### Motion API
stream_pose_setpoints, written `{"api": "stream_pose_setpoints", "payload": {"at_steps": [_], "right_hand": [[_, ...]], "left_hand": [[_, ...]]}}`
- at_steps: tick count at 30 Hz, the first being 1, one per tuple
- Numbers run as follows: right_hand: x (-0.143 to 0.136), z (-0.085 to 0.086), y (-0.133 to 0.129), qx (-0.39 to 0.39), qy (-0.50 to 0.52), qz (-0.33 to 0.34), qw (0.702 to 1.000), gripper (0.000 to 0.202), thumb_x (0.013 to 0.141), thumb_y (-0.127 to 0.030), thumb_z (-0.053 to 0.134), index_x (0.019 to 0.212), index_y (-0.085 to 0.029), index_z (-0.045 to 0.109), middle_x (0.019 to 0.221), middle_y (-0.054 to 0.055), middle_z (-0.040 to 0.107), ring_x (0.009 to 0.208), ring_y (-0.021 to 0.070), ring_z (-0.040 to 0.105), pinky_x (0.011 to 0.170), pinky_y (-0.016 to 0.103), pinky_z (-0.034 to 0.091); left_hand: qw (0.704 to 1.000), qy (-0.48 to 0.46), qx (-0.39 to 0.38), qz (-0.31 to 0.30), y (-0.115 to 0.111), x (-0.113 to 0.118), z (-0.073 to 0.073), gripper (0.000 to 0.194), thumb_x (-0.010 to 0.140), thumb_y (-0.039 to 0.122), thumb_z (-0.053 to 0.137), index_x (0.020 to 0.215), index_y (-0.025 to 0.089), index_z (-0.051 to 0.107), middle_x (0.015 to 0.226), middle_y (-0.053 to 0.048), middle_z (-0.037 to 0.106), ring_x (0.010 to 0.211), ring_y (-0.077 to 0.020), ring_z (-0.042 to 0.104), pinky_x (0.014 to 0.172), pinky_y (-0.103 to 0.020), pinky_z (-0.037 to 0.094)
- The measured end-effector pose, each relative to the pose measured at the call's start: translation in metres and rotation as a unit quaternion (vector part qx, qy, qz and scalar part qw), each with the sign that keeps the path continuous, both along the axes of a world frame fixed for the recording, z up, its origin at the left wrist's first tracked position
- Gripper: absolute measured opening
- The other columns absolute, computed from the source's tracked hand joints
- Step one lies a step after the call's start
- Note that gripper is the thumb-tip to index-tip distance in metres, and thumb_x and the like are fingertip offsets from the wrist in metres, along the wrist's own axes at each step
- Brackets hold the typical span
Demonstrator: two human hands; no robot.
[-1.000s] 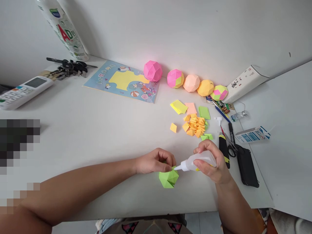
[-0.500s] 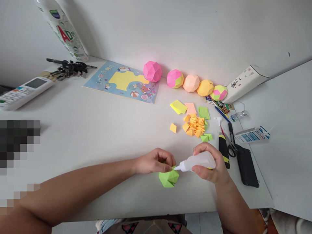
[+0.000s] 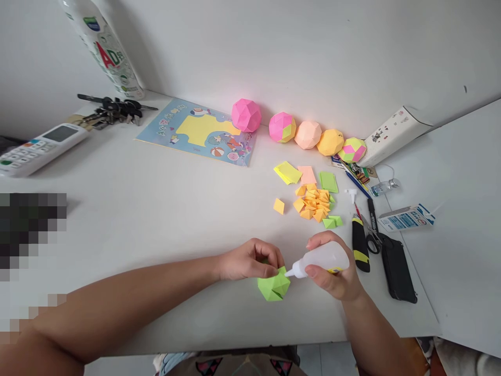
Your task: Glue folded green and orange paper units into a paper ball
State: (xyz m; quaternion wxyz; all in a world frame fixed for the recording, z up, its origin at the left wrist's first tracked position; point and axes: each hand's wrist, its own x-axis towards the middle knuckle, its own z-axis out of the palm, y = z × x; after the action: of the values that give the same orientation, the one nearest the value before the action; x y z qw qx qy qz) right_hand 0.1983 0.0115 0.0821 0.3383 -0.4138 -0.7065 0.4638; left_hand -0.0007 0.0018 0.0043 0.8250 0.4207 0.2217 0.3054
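Note:
Near the front edge of the table, my left hand [image 3: 252,259] pinches the upper left of a green folded-paper ball [image 3: 274,287]. A gap shows in the ball's lower side, and my fingers cover part of its top. My right hand [image 3: 340,271] is closed around a white squeeze glue bottle [image 3: 323,258], tilted with its nozzle pointing left. The nozzle tip lies right at the ball's upper right edge; whether it touches the paper I cannot tell. Beyond my hands lie a pile of folded orange paper pieces [image 3: 313,202] and a few green ones [image 3: 332,222].
Finished paper balls [image 3: 246,115] line the wall. Yellow [image 3: 288,172], pink and green paper squares lie before them. At right are a utility knife [image 3: 360,245], scissors [image 3: 372,243] and a black case [image 3: 399,269]. Keys [image 3: 113,110] and a white remote-like device [image 3: 43,149] sit at left.
My right hand has drawn the glue bottle slightly to the right, so its nozzle sits farther from my left fingertips. My left hand keeps its pinch on the green ball.

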Motion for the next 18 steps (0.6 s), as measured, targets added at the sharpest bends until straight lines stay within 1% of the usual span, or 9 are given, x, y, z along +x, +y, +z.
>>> {"api": "stream_pose_setpoints", "payload": {"at_steps": [5,11,18], "right_hand": [[-0.0016,-0.0027,-0.001,0.015,0.001,0.0,1.0,0.023,0.069,-0.033,0.068,0.085,-0.024,0.053,0.055,-0.003,0.05,0.042,0.013,0.043,0.038,0.027,0.035],[0.0005,-0.0094,-0.0015,0.02,0.0,-0.004,1.0,0.024,0.072,-0.039,0.067,0.084,-0.024,0.053,0.058,-0.002,0.052,0.042,0.0131,0.042,0.038,0.027,0.034],[0.0034,-0.0089,-0.0004,0.018,-0.011,-0.01,1.0,0.025,0.073,-0.043,0.066,0.083,-0.024,0.055,0.06,0.0,0.053,0.045,0.0137,0.043,0.039,0.027,0.035]], "left_hand": [[1.0,0.0,-0.003,-0.003,0.0004,0.0001,0.0003,0.017,0.068,0.023,0.071,0.06,0.012,0.061,0.08,-0.005,0.062,0.069,-0.0123,0.055,0.064,-0.026,0.044],[1.0,0.002,-0.001,-0.006,0.0006,-0.0005,0.0012,0.018,0.068,0.024,0.072,0.06,0.012,0.061,0.08,-0.004,0.062,0.069,-0.0124,0.055,0.065,-0.026,0.044],[1.0,-0.002,-0.006,-0.006,0.0003,-0.0006,0.0001,0.016,0.068,0.023,0.071,0.061,0.012,0.062,0.081,-0.005,0.063,0.069,-0.0128,0.055,0.065,-0.026,0.044]]}}
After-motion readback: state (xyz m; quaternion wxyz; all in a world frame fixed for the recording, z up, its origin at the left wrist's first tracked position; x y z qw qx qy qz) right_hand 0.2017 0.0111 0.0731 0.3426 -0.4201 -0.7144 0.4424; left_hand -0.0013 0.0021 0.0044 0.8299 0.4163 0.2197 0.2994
